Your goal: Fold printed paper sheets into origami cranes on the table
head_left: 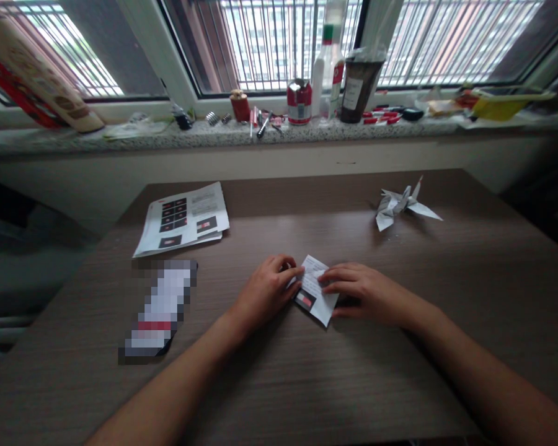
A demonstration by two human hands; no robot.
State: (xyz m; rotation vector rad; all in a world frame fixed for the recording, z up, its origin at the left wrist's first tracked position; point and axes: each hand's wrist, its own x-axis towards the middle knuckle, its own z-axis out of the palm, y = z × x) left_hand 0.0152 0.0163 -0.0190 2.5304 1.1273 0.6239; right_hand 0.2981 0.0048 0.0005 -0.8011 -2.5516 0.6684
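Observation:
A small folded sheet of printed paper (pixel 317 291) lies on the table between my two hands, with text and a small dark picture on its upper face. At its left edge, my left hand (pixel 272 282) pinches the paper with curled fingers, the thumb close to the dark picture. From the right, my right hand (pixel 360 291) rests its fingertips on the paper's top while the thumb sits at the lower right edge, holding it. The undersides of the fingers are hidden.
An origami crane (pixel 404 204) stands at the back right. Printed sheets (pixel 186 220) lie at the back left, with a blurred-out phone-shaped object (pixel 162 306) nearer. Along the windowsill (pixel 144 141) stand a red can (pixel 299 102), bottles, a dark cup (pixel 359 87) and a yellow container (pixel 504 106).

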